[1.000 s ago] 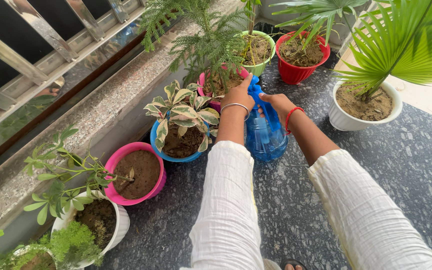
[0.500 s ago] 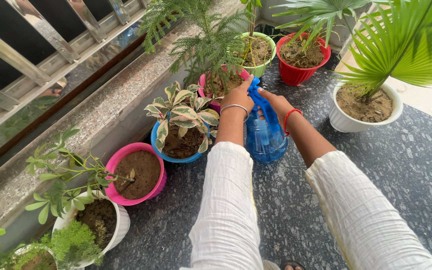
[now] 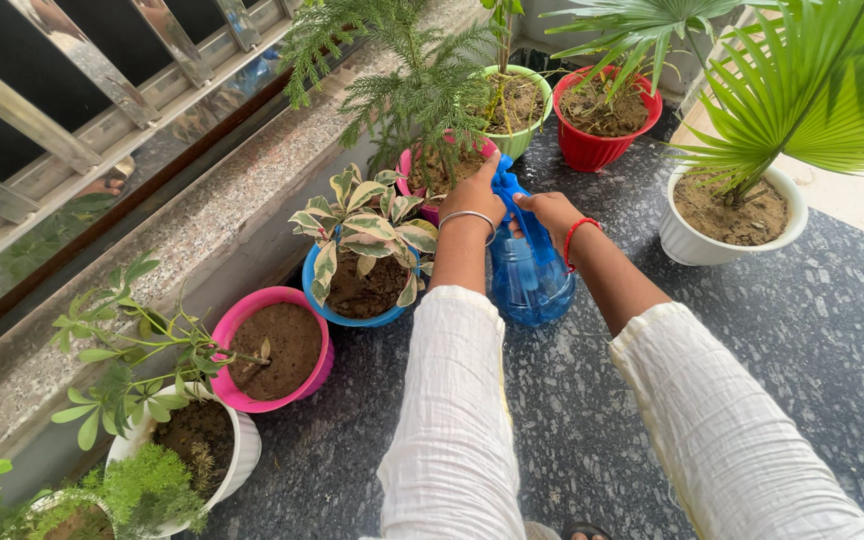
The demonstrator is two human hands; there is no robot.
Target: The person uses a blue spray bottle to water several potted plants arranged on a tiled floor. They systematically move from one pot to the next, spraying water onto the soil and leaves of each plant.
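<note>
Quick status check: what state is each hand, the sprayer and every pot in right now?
Left hand: gripping the sprayer head.
Right hand: on the sprayer head too.
Blue spray bottle: upright, held above the floor.
Blue pot: variegated plant, upright.
Pink pot: bare soil.
Red pot: planted.
White pot: fan palm, upright.

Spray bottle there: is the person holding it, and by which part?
Yes. Both hands hold the blue spray bottle by its top: the left hand and the right hand close around the sprayer head, and the clear blue body hangs free below.
</note>
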